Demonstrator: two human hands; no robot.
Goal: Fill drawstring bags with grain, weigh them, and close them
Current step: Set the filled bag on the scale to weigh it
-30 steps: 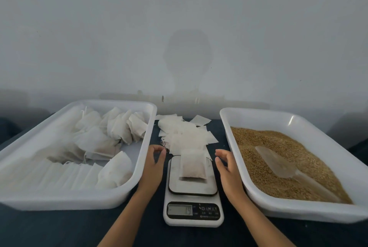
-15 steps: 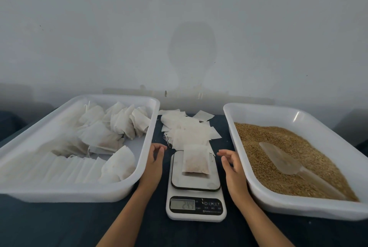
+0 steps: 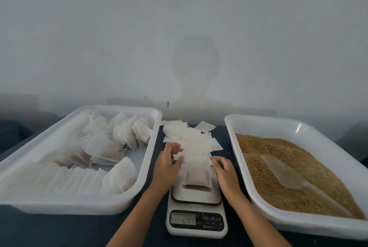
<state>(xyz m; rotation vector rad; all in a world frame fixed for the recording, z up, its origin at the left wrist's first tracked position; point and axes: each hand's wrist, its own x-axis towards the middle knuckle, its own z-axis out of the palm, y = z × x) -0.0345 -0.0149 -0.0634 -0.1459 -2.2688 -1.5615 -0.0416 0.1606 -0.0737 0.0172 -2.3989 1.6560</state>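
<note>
A small white filled bag [image 3: 197, 175] lies on the platform of a white kitchen scale [image 3: 196, 197], whose display reads 244. My left hand [image 3: 167, 167] is at the bag's top left corner, thumb and fingers curled round its edge. My right hand [image 3: 224, 170] is at the top right corner, fingertips curled onto the bag. Behind the scale lies a loose pile of empty bags [image 3: 189, 137]. The right tray [image 3: 231, 127] holds brown grain [image 3: 264, 147] with a clear plastic scoop [image 3: 284, 173] lying in it.
The left tray [image 3: 150, 159] holds several closed filled bags [image 3: 123, 135] at the back and a row of flat ones along the front. Both trays flank the scale closely on a dark tabletop. A pale wall stands right behind.
Both hands have moved in from beside the scale onto the bag's top corners. The scale display has settled at 244.
</note>
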